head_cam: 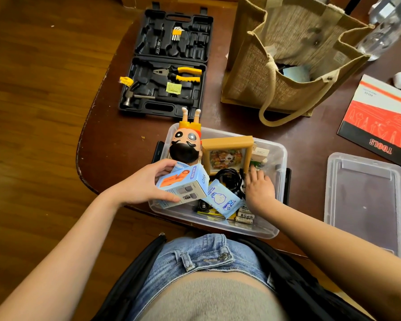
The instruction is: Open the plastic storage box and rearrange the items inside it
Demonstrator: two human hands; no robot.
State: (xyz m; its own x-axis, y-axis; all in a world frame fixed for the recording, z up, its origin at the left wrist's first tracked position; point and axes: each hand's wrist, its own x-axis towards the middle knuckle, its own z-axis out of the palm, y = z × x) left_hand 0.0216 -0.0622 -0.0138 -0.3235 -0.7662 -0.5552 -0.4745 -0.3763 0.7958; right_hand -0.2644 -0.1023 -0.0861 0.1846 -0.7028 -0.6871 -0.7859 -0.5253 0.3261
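Note:
The clear plastic storage box point(278, 156) stands open at the table's near edge, its lid point(366, 200) lying flat to the right. My left hand point(146, 184) grips a light-blue mini-fan carton point(185, 185) over the box's left side. My right hand point(259, 188) reaches into the right half, fingers spread and pointing down onto the contents; what they touch is hidden. Inside are a toy figure with a black beard point(185, 144), a wooden picture frame point(227, 154), a black cable coil point(229, 177), a wet-wipe packet point(222, 200) and several batteries point(244, 216).
An open black tool case point(164, 66) with pliers and a hammer lies behind the box. A jute bag point(287, 59) stands at the back right, a red tools booklet point(380, 119) at far right, a clear bottle point(389, 26) at the top corner.

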